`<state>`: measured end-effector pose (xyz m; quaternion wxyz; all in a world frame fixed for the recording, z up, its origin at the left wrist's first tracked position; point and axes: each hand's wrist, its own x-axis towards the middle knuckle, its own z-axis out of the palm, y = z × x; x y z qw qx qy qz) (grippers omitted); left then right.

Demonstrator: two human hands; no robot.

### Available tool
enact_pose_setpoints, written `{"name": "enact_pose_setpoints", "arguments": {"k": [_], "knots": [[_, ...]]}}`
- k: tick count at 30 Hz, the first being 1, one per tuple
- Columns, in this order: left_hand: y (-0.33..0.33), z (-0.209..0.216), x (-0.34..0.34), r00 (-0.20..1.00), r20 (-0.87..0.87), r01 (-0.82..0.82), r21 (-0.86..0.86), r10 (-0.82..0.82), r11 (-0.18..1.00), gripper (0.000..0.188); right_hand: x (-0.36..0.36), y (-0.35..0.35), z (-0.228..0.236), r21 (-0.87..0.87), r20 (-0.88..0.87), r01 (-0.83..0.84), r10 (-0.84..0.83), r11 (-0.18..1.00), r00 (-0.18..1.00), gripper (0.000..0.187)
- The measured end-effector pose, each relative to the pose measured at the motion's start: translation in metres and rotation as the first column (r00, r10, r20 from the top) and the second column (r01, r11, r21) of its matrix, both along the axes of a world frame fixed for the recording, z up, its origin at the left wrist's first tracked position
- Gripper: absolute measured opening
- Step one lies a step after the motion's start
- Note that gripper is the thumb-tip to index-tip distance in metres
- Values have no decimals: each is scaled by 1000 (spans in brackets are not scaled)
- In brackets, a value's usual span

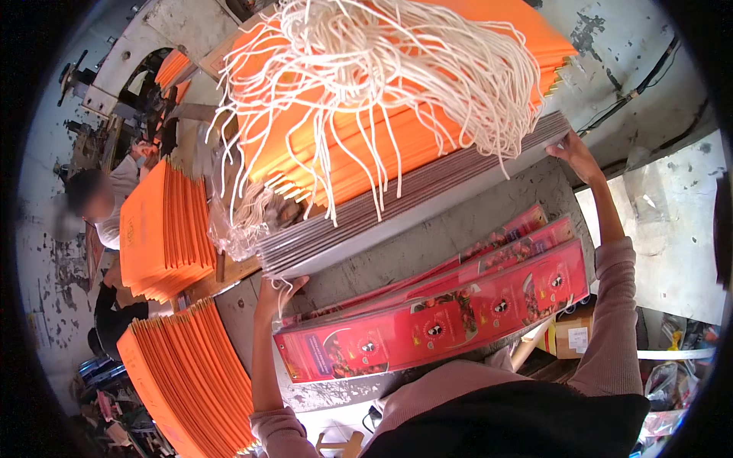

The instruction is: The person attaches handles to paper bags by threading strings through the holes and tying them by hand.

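Nearest the camera is the black front of the person's own clothing (504,424), flanked by two pinkish sleeves (615,305). Just beyond it, three red printed packs (435,320) lie on one grey table (397,267), overlapping in a fan that is widest apart toward the right.

Past these sits one stack of thin grey sheets (458,179), slanting from near left to far right; its edges are too many and too fine to count. Both hands hold it, one at each end. The left hand (276,296) is curled around the near left corner, thumb along the front; the right hand (578,156) grips the far right end between thumb and fingers.

Four orange piles show, each of many layers. The largest pile (347,164) rises directly behind the grey stack; whether it rests on it, I cannot tell. One big bunch of white cords (366,57) is heaped over that pile, loose ends trailing down. Two more piles stand at the left, a nearer pile (187,374) and a farther pile (164,233), and one small pile (172,69) is far left. One clear plastic bag (221,229) lies between the farther pile and the grey stack.

Two other people are at the left: a co-worker in a pale top (118,187) and, nearer, a black sleeve (118,313). One cardboard box (573,336) is at the near right, below the table.
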<state>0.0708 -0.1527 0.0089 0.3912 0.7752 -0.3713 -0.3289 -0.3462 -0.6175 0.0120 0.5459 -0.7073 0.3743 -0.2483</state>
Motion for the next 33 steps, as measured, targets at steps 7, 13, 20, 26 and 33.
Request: {"name": "enact_pose_setpoints", "arguments": {"k": [7, 13, 20, 26, 33], "knots": [[-2, 10, 6, 999, -49, -10, 230, 22, 973, 52, 5, -4, 2, -135, -368, -63, 9, 989, 930, 82], [13, 1, 16, 969, 188, 134, 137, -159, 981, 65, -6, -8, -20, -247, -362, -67, -28, 967, 932, 85], [137, -9, -8, 927, 70, -352, -174, 368, 920, 51, -89, 80, 29, 176, -55, 9, 0, 984, 998, 70], [169, -52, -83, 738, -629, -555, -361, 243, 750, 70, -102, 134, 10, 152, -449, 7, 63, 988, 891, 81], [168, -41, -84, 678, -702, -554, -296, 216, 778, 72, -126, 156, 20, 178, -69, 144, -133, 973, 989, 44]]}}
